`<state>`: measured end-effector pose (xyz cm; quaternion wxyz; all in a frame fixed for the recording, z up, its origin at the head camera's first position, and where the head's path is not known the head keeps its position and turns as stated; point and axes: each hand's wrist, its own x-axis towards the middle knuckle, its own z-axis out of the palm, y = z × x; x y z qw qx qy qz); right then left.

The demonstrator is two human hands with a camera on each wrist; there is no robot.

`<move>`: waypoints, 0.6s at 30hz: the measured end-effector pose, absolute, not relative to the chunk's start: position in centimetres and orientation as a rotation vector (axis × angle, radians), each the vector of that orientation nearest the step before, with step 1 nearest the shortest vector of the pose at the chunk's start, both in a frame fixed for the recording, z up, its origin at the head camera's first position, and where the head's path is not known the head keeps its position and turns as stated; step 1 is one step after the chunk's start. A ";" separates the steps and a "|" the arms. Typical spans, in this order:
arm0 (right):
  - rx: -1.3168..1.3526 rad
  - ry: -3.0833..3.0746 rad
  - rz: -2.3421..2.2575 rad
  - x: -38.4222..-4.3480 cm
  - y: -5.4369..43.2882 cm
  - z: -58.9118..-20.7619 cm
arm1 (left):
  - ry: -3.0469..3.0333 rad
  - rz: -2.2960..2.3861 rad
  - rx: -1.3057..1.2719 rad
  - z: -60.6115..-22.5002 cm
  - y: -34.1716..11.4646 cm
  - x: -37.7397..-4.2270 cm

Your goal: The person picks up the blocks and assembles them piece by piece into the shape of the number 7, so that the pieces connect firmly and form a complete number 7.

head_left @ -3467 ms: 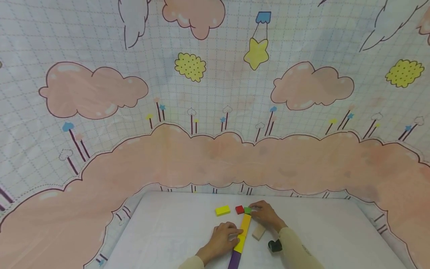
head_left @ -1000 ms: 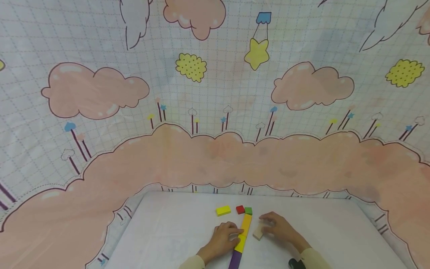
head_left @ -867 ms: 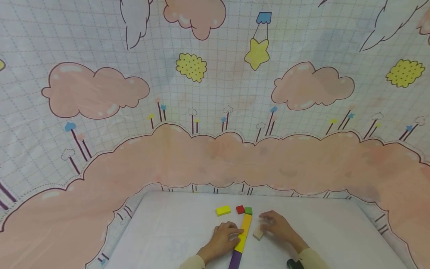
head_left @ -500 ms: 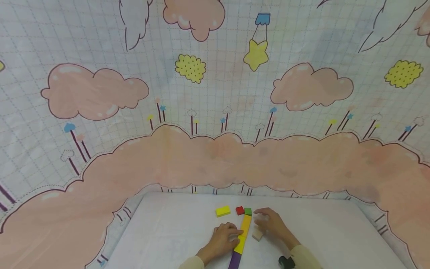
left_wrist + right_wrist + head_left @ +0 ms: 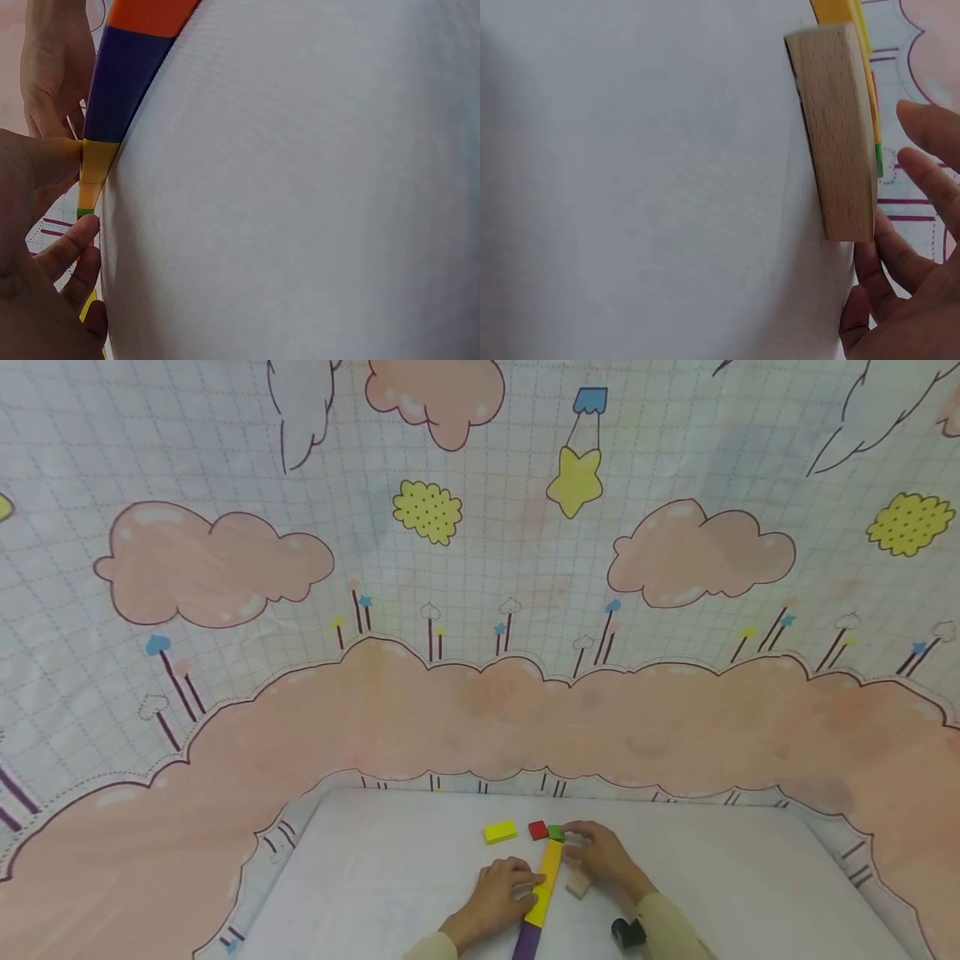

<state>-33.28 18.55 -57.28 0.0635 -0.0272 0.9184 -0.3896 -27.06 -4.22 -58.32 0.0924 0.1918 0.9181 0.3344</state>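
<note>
Returning from the wooden block (image 5: 578, 885) to the block row's (image 5: 551, 862) far end, the right hand (image 5: 603, 853), fingers parted, is now beside the green block (image 5: 555, 832), suggesting attention there; the left hand (image 5: 493, 895), fingers extended, touches the row's yellow blocks (image 5: 537, 908) on the worktop (image 5: 375, 868). Only the left-wrist view reveals an orange block (image 5: 150, 15) adjoining the purple block (image 5: 527, 940).

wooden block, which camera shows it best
The right wrist view: the wooden block appears large there, with its grain clear and no hand across it. The head view shows it small, partly hidden by the right hand. The left wrist view does not show it.
</note>
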 end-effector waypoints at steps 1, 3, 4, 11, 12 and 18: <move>-0.084 2.768 -1.181 -33.4 18.5 -57.3 | 2.726 0.988 0.567 -58.3 -4.2 -27.0; -0.100 2.764 -1.190 -33.6 18.6 -57.2 | 2.722 0.989 0.566 -58.2 -4.2 -27.0; -0.100 2.761 -1.194 -33.6 18.6 -57.2 | 2.717 0.995 0.564 -58.1 -4.2 -27.0; -0.081 2.757 -1.217 -34.0 18.6 -57.6 | 2.724 0.982 0.560 -58.1 -4.1 -26.9; -0.081 2.757 -1.216 -34.1 18.6 -57.7 | 2.729 0.977 0.563 -58.1 -4.1 -26.9; -0.057 2.747 -1.203 -34.3 18.6 -57.8 | 2.736 0.969 0.569 -58.1 -4.1 -26.9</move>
